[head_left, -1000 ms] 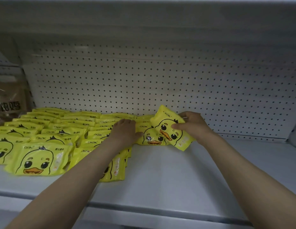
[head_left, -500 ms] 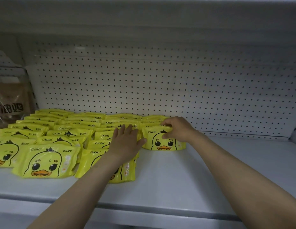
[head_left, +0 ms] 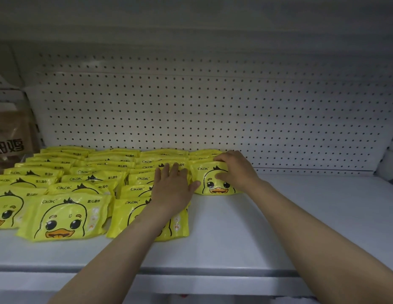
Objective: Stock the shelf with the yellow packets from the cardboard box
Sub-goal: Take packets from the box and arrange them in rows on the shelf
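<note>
Where the white shelf (head_left: 235, 242) met its front lip at the bottom of the view, two bare forearms entered and reached toward the back. Nearest on the left half of the shelf lay the front row of yellow packets (head_left: 61, 216), each printed with a duck face and lying flat, with further rows overlapping behind them back to the perforated rear panel (head_left: 202, 110). The left hand (head_left: 172, 187) rested palm down on the packets of the third column, its fingers straight and spread, grasping nothing (the thumb pointed right, toward the neighbouring packet). Just beside it, at the right end of the stock, stood the newest packet (head_left: 210, 181), leaning back against the packets behind it with its duck face toward the camera and its lower edge on the bare shelf. The right hand (head_left: 237, 170) lay over the top right part of this packet, fingers curved over the upper edge and thumb against the face, so that it grasped the packet lightly. To the right of that packet the shelf surface ran on to the far end. At the far left, behind the yellow rows, stood a brown bag (head_left: 9, 137) with dark printed characters, partly cut off by the frame edge.
</note>
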Motion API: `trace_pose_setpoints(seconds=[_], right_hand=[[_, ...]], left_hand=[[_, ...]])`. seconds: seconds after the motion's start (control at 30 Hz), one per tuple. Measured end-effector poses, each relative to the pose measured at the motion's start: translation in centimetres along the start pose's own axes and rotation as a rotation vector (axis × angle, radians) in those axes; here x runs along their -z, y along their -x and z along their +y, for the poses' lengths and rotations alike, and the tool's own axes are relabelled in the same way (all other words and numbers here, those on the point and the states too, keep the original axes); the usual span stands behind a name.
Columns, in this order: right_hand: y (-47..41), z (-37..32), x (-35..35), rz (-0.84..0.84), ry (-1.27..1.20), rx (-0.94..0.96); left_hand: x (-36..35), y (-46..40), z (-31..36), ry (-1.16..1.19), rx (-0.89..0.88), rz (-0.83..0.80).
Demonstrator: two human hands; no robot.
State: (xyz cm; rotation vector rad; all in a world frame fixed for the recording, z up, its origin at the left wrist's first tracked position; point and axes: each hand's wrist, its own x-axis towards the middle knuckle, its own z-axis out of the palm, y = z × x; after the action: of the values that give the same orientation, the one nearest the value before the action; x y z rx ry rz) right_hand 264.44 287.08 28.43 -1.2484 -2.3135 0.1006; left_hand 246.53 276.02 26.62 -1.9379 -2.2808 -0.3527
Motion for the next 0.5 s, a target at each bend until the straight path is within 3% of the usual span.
trace_pose_setpoints(seconds=[0.37,0.5], right_hand=[[1.9,-2.6,1.9,-0.004,0.234,-0.031],[2.7,-4.1,4.2,-0.043,0.233,0.010]], left_hand=[[1.0,0.4,0.3,0.005,0.021,-0.019],[3.2,1.6,0.8,0.182,0.038,-0.001]])
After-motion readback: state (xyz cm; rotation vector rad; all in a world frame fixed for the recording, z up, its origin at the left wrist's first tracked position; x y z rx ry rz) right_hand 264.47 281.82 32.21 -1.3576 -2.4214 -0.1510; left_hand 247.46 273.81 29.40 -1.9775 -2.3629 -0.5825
